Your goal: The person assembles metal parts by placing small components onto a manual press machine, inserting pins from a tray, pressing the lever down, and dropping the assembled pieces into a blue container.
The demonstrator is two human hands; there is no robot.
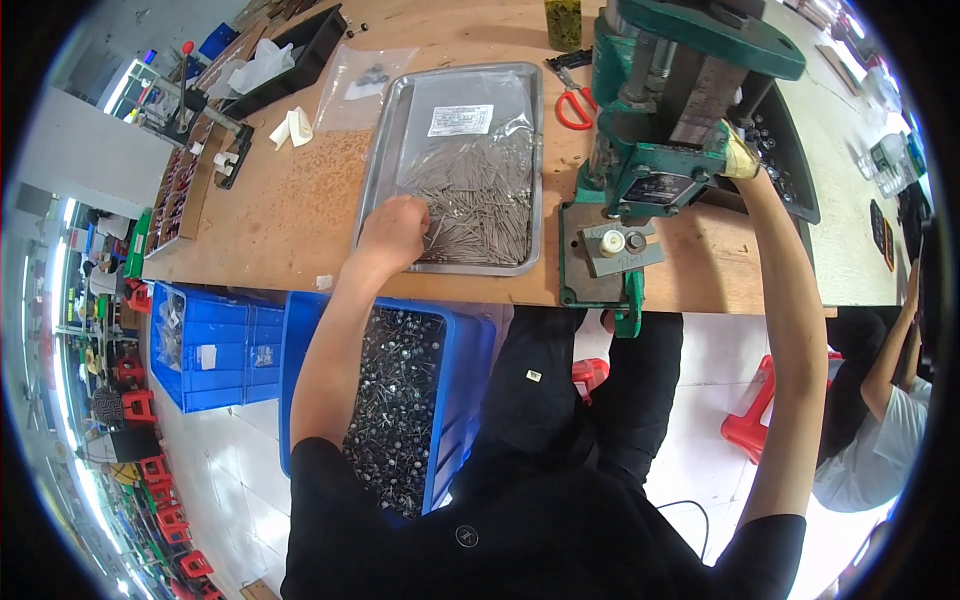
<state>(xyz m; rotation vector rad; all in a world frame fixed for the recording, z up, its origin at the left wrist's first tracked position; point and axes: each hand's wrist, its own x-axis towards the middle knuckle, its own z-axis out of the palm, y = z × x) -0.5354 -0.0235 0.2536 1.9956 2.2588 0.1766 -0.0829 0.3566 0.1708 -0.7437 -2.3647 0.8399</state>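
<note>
My left hand (394, 232) is at the near left part of a metal tray (368, 190), its fingers curled in against a heap of thin metal pins (480, 215). What those fingers hold, if anything, is hidden. A clear plastic bag with a white label (461, 120) lies in the tray over some of the pins. To the right stands a green bench press (655, 165). On its base sits a grey metal block (640, 258) with a small round white piece (612, 241). My right hand (740, 160), in a yellowish covering, reaches behind the press's right side, with its fingers out of sight.
Red-handled scissors (574, 108) lie between tray and press. A black bin (800, 190) of small metal parts is behind my right arm. Below the table edge, a blue crate (462, 400) holds many headed metal pieces. Another person (880, 440) sits at the right.
</note>
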